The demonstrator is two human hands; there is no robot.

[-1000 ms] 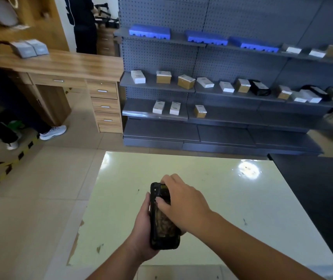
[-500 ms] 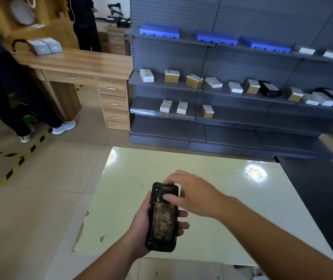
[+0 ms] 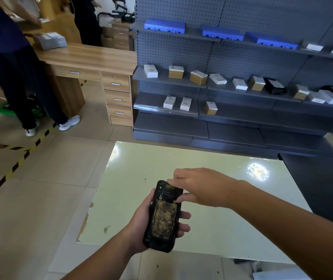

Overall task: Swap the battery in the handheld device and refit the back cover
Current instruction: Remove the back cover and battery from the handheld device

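A black handheld device [image 3: 162,217] lies back-up in my left hand [image 3: 139,227], which grips it from below and from the left, fingers wrapping its right edge. Its back shows a worn, yellow-brown mottled panel [image 3: 164,220] in the middle. My right hand [image 3: 200,186] is over the device's top end, with a fingertip at the top edge and the thumb on the right side near a screw. It holds nothing of its own. The device hovers above the near part of a pale green table [image 3: 212,199].
A dark table [image 3: 327,184] adjoins on the right. Grey pegboard shelving [image 3: 232,89] with small boxes stands behind. A wooden desk [image 3: 92,59] is at back left, with two people standing near it. Yellow-black floor tape [image 3: 16,164] runs at left.
My right hand has slid off the device's back toward its top end, uncovering the mottled panel. The device has turned more upright in my left hand.
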